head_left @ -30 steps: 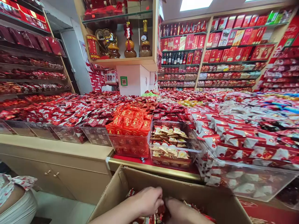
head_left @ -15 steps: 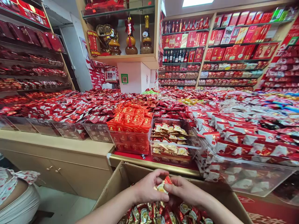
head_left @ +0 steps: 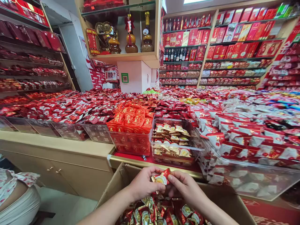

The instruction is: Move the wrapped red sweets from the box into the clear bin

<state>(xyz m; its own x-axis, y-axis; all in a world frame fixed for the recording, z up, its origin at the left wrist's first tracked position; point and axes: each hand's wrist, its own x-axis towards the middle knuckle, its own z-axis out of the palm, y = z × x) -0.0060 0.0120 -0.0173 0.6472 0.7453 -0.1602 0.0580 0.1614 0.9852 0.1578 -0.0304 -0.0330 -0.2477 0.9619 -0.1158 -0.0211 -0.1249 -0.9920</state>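
Observation:
Between my two hands is a small red and gold wrapped candy (head_left: 162, 177), held just above an open cardboard box. My left hand (head_left: 148, 181) is closed on its left side, thumb below and fingers above. The thumb and fingers of my right hand (head_left: 181, 182) pinch its right end. Beneath them, many similar wrapped candies (head_left: 150, 214) fill the cardboard box (head_left: 112, 184). Just beyond the box, a clear plastic bin (head_left: 178, 145) holds rows of gold and red wrapped candies. Parts of my fingers are hidden behind the candy.
Left of that bin stands a clear bin of orange-red packets (head_left: 130, 137). A large bin of red and white packets (head_left: 255, 168) juts out at right. A wooden counter (head_left: 70, 153) runs left. Someone in white clothing (head_left: 21, 203) is at the lower left.
Both hands have risen slightly with the candy. The candy has turned so more of its printed face shows, and my right hand has shifted a little to the right.

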